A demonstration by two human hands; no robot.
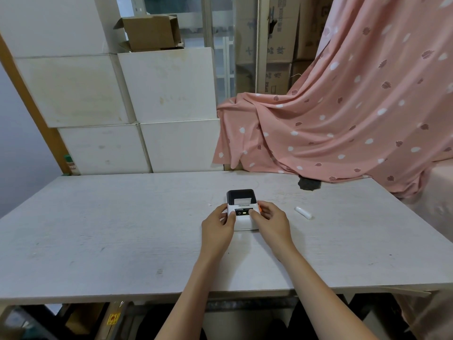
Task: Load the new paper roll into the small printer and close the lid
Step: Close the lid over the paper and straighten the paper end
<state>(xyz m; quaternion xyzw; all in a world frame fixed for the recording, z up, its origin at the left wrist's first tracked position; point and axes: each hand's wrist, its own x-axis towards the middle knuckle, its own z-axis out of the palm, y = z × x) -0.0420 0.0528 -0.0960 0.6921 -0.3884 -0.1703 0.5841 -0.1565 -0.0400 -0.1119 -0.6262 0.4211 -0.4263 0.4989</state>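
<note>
A small white printer (242, 223) with a dark lid (241, 194) stands in the middle of the table (122, 229). White paper (242, 201) shows under the dark lid, which looks down. My left hand (217, 229) grips the printer's left side. On the right side rests my right hand (269, 219), with a fingertip on the front panel by a lit indicator and an orange part beside it. A small white roll-like piece (303, 212) lies on the table to the right, apart from both hands.
White boxes (147, 106) are stacked behind the table. A pink patterned cloth (343, 119) drapes over things at the back right and reaches the table's far edge. A dark patch (309, 184) marks the tabletop near the cloth.
</note>
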